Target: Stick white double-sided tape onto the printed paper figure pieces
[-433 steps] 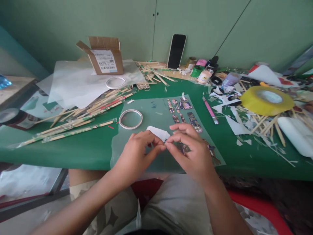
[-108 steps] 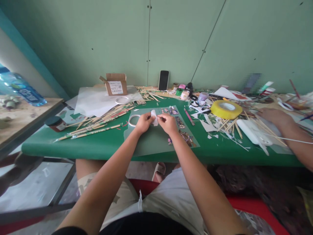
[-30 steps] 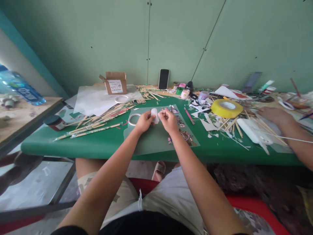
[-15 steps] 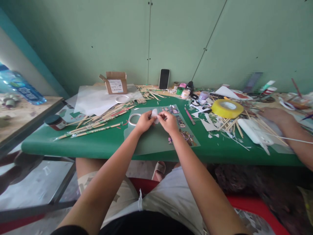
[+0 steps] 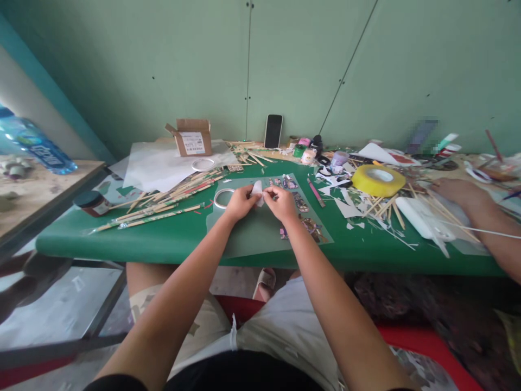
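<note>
Both hands meet over a translucent sheet [image 5: 252, 239] on the green mat. My left hand [image 5: 243, 202] is closed on a small white piece [image 5: 256, 189], which sticks up between the fingers. Close to its right edge, my right hand [image 5: 280, 202] has its fingertips pinched together; what they hold, if anything, is too small to make out. A tape ring [image 5: 223, 199] lies just left of my left hand. Printed cutouts [image 5: 302, 202] lie on the sheet beside my right hand, and a pink pen-like tool [image 5: 316, 193] rests further right.
Wrapped sticks [image 5: 163, 212], a dark jar [image 5: 93, 203] and an open carton [image 5: 194, 138] are at left. A phone [image 5: 273, 131] leans on the wall. Yellow tape [image 5: 378, 181], scraps and a white glue gun [image 5: 423, 218] lie right, near another person's hand [image 5: 459, 193].
My right fingertips have shifted very slightly away from the white piece, which is tilted a little differently in my left hand. The rest looks the same.
</note>
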### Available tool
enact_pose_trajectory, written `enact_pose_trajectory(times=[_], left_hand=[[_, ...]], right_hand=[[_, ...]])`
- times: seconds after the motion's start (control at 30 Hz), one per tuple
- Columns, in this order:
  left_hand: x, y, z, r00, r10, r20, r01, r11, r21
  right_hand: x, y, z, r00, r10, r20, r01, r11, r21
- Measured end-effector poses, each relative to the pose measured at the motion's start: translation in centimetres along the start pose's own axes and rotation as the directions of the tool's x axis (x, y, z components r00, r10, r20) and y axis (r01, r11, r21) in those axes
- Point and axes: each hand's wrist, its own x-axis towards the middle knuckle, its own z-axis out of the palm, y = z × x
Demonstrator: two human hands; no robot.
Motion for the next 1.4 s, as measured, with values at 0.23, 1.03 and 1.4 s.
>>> enact_pose_trajectory(times=[0.23,1.03,1.4], left_hand=[[0.0,0.0,0.0,1.0,0.005,0.009,-0.005,1.0,0.016],[-0.3,0.9,-0.2,0.995,0.039,0.093,-0.049,0.992,0.117],[0.1,0.2,-0.3,0.997,-0.018,-0.077,0.021,0.999,0.033]], right_hand=[[0.0,0.2,0.1,1.0,0.01,-0.012,-0.01,1.0,-0.018],[0.6,1.1,0.6,0.989,0.013,-0.15,0.003,0.995,0.102],[0.2,0.7,0.6,0.997,0.062,-0.047,-0.052,0.981,0.185]])
